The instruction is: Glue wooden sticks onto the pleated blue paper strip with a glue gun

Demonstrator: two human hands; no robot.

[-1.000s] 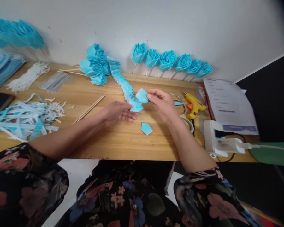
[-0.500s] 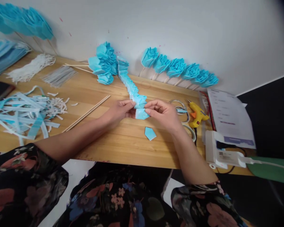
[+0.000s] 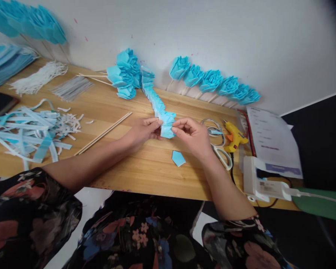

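Note:
A small folded blue paper piece (image 3: 167, 131) is pinched between my left hand (image 3: 142, 131) and my right hand (image 3: 192, 136), just above the wooden table (image 3: 134, 164). It sits at the near end of a long row of stacked blue folded pieces (image 3: 154, 98) that runs back toward the wall. Another blue folded piece (image 3: 178, 158) lies flat on the table in front of my right hand. Both hands have their fingertips closed on the held piece.
Blue paper roses on sticks (image 3: 212, 80) lean on the wall, with a bunch (image 3: 124, 73) to their left. Wooden skewers (image 3: 103, 132), paper scraps (image 3: 28, 130), scissors (image 3: 217, 140), a yellow glue gun (image 3: 235, 135), a white power strip (image 3: 261, 181) and a printed sheet (image 3: 270, 140) surround the hands.
My right hand brought the blue piece down from mid-air to the end of the row, and my left hand rose from the table to pinch it too.

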